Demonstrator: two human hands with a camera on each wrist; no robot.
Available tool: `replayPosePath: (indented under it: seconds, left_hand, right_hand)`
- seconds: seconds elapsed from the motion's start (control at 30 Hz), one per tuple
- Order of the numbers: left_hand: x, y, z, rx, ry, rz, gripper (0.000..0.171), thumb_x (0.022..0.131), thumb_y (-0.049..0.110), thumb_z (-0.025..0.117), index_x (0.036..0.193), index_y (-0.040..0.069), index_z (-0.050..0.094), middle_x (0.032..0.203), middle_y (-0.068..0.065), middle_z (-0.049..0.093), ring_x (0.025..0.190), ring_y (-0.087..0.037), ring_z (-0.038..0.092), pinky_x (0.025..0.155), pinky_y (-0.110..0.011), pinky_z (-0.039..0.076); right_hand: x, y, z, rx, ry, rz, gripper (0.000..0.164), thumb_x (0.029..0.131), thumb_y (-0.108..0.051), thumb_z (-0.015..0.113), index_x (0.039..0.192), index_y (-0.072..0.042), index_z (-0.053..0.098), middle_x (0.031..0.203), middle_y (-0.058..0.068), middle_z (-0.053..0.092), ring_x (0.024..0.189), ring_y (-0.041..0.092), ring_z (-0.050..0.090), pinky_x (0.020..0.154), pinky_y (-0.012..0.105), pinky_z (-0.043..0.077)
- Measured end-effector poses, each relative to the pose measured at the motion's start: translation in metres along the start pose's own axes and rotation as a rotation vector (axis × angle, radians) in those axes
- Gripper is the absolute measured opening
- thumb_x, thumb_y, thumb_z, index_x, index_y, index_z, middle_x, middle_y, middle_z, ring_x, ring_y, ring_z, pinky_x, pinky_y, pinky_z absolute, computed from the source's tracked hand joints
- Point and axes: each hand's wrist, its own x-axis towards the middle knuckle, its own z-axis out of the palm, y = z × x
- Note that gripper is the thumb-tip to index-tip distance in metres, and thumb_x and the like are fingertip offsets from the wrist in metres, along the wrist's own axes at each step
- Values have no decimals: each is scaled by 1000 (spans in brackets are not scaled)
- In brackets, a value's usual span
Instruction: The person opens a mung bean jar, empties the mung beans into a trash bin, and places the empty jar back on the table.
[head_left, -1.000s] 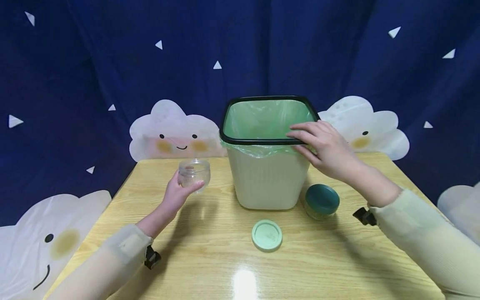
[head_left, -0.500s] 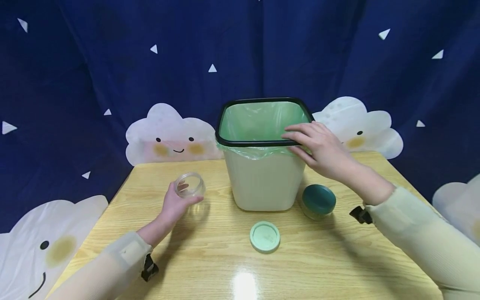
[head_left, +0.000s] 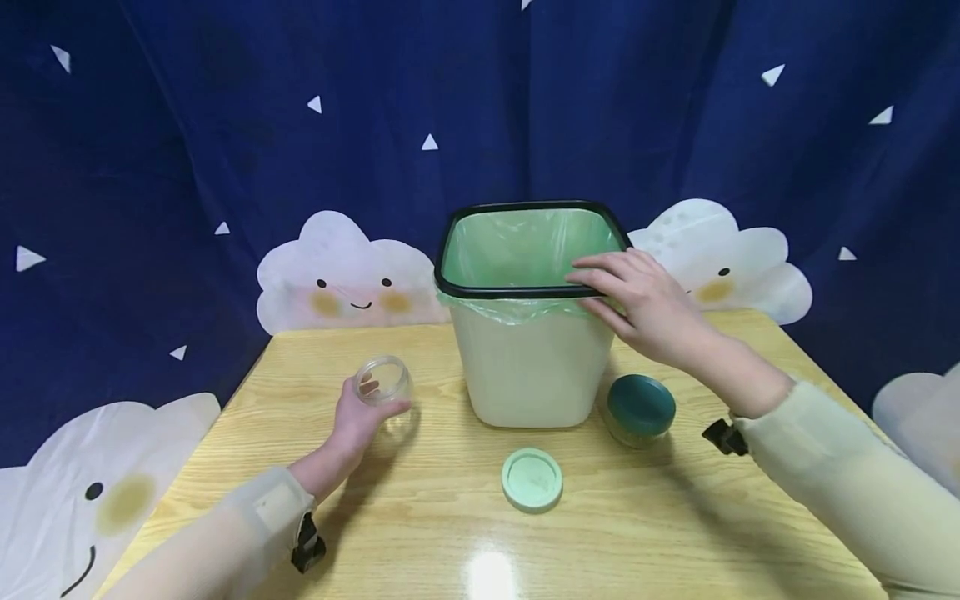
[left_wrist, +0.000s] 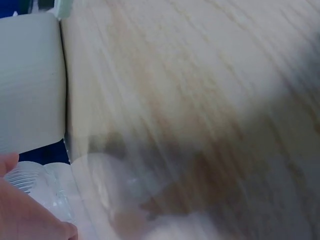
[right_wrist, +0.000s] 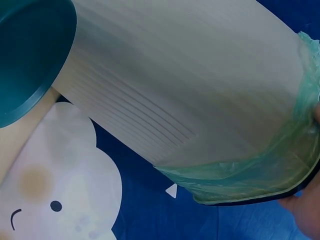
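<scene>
My left hand (head_left: 358, 419) grips a clear ribbed jar (head_left: 397, 387) by its side, left of the bin. The jar is tilted with its uncovered mouth turned towards me, and I see nothing inside. The left wrist view catches part of the jar (left_wrist: 31, 181) beside the thumb (left_wrist: 35, 212). My right hand (head_left: 647, 302) holds the black rim of a pale trash bin (head_left: 534, 362) at its front right corner. Fingers reach over the rim inside, while the thumb stays outside. A green bag (head_left: 525, 242) lines the bin and folds over the rim.
A round pale green lid (head_left: 532, 480) lies on the wooden table (head_left: 420, 517) in front of the bin. Right of the bin stands a jar with a dark teal lid (head_left: 641, 403). Behind the table hangs a blue curtain (head_left: 360, 150) with cloud shapes.
My left hand has lowered the clear jar and tipped it, so its mouth faces me more. The right hand keeps its place on the bin's rim. The head view has shifted slightly.
</scene>
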Motion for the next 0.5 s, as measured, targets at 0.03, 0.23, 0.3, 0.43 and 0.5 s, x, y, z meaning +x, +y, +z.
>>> replayPosePath:
  seconds: [0.03, 0.23, 0.3, 0.43, 0.5]
  left_hand:
    - [-1, -1, 0, 2, -1, -2, 90, 74, 7, 83, 142, -6, 26, 143, -28, 37, 129, -41, 38, 107, -49, 33]
    - [-2, -8, 1, 5, 1, -11, 91, 74, 6, 83, 143, -6, 25, 143, -28, 35, 131, -41, 36, 108, -50, 32]
    - [-2, -9, 2, -3, 0, -8, 90, 74, 6, 82, 143, -6, 25, 143, -29, 35, 131, -42, 35, 108, -50, 31]
    - [-3, -10, 3, -5, -2, -6, 90, 74, 4, 81, 143, -7, 24, 143, -30, 35, 132, -43, 33, 108, -51, 32]
    - [-3, -11, 3, 1, -1, -7, 90, 74, 3, 81, 143, -7, 23, 143, -30, 34, 133, -43, 32, 108, -51, 32]
  right_hand:
    - [0, 0, 0, 0, 0, -1, 32, 86, -6, 70, 118, -7, 66, 122, 12, 62, 104, 33, 56, 92, 45, 39]
    - [0, 1, 1, -1, -2, -6, 33, 85, -7, 71, 118, -6, 66, 122, 12, 61, 106, 33, 56, 93, 46, 39]
    - [0, 2, 1, -4, -1, -4, 33, 85, -7, 71, 118, -7, 66, 122, 12, 61, 106, 33, 55, 93, 46, 39]
    - [0, 2, 0, -9, -2, 1, 33, 85, -8, 71, 118, -7, 66, 123, 12, 61, 106, 33, 55, 93, 46, 39]
    - [0, 1, 1, -12, -7, 3, 33, 86, -8, 70, 118, -6, 66, 123, 12, 61, 106, 33, 55, 93, 45, 39]
